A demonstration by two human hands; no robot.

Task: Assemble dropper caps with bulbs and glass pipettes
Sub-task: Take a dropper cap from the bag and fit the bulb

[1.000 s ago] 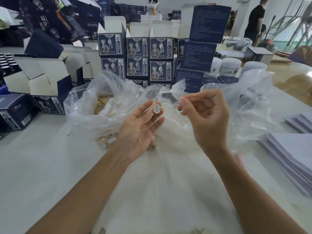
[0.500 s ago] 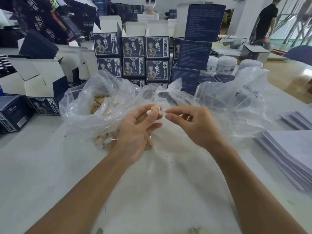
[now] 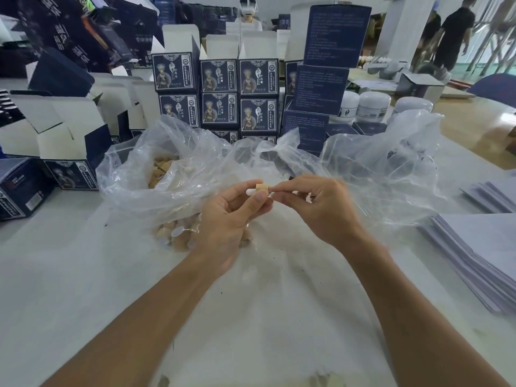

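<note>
My left hand (image 3: 229, 219) pinches a tan dropper cap (image 3: 262, 189) lying sideways, its white rubber bulb (image 3: 250, 191) pointing left. My right hand (image 3: 315, 208) meets the cap's right end, thumb and forefinger pinched on a glass pipette (image 3: 301, 195) that runs back through the fist; most of the glass is hidden. Behind my hands a clear plastic bag (image 3: 173, 169) holds several loose tan caps (image 3: 162, 167). More caps (image 3: 174, 237) lie in a heap under the plastic, just left of my left wrist.
A second crumpled clear bag (image 3: 391, 169) lies to the right. Dark blue product boxes (image 3: 217, 96) are stacked behind, open boxes (image 3: 55, 135) at left, white jars (image 3: 371, 106) at back right. Stacks of white leaflets (image 3: 480, 247) sit at the right. People stand far behind.
My hands came together and dropped lower: a second ago the pipette was held apart from the cap, now its end is at the cap and the cap lies sideways.
</note>
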